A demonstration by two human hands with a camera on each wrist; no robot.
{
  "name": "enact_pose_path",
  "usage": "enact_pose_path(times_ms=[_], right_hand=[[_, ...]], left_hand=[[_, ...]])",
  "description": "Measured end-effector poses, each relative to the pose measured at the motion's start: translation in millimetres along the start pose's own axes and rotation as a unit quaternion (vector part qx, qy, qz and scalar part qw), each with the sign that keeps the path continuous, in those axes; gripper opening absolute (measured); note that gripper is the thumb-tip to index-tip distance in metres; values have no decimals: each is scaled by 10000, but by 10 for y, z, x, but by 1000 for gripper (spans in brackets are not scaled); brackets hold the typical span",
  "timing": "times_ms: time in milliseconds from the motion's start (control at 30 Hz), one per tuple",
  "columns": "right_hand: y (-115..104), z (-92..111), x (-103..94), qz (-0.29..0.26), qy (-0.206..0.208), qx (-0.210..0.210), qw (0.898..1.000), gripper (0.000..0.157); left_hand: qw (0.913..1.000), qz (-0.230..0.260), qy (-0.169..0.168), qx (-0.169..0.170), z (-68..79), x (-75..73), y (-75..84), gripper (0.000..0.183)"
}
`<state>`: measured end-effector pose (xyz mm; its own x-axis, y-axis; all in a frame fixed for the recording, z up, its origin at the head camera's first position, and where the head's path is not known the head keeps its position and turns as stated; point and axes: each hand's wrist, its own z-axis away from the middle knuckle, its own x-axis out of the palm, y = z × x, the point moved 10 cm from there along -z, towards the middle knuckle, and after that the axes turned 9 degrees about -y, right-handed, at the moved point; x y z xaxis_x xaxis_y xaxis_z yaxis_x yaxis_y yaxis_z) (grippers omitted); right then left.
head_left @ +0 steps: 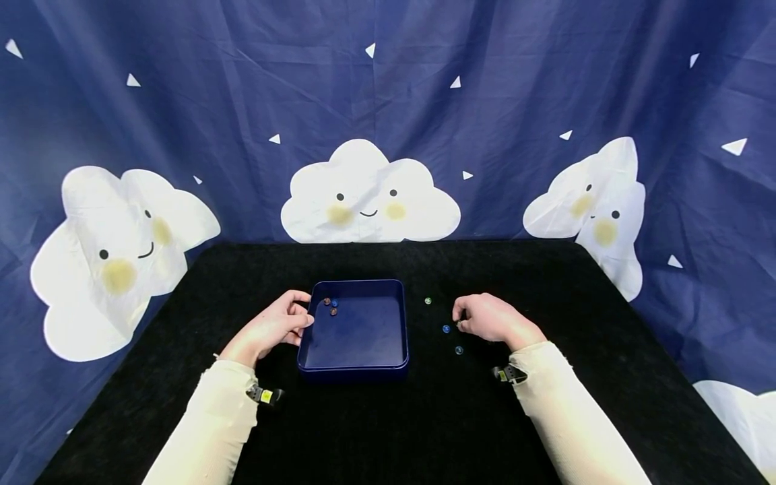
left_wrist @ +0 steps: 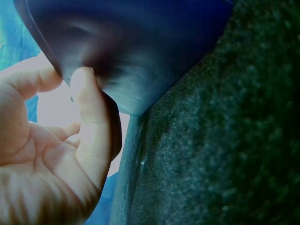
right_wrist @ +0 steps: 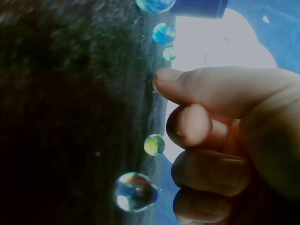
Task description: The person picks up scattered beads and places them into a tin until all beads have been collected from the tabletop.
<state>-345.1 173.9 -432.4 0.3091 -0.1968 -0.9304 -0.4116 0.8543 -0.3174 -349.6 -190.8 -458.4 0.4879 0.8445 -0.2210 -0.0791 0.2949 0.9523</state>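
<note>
Cream sleeves (head_left: 203,431) reached in from the near edge of the head view, one on each side, slanting toward the middle, with a dark strap (head_left: 265,395) at each cuff. The left forearm angled inward and away to the left hand (head_left: 274,328), which gripped the left wall of the blue tray (head_left: 353,369); its thumb lay over the rim, the index finger reached along the outside toward the far corner, and the other fingers bent below. That tray stood on the black surface (head_left: 424,438) between the two hands, with two brown marbles (head_left: 333,312) and a blue marble (head_left: 335,303) near its far left corner. On the other side, the right forearm slanted inward to the right hand (head_left: 492,318), which was low over the surface, well apart from the tray. Its fingers were curled, with thumb and index finger directed toward the tray and their tips close together; whether they had hold of a marble I could not tell. A bright blue marble (head_left: 446,329) lay just beside those fingertips, a paler one (head_left: 459,350) nearer the person, and a green marble (head_left: 428,300) farther off, between hand and tray.
</note>
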Motion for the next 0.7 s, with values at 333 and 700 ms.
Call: enact_pose_path(times_ms=[333,700], right_hand=[[-248,58,-142,-118,365,-414,9984,14],[-655,146,-270,-253,530,-833,9948,14]], left_hand=[[10000,-19,25,-26,10,4,2,58],[10000,35,49,16,14,6,18,58]])
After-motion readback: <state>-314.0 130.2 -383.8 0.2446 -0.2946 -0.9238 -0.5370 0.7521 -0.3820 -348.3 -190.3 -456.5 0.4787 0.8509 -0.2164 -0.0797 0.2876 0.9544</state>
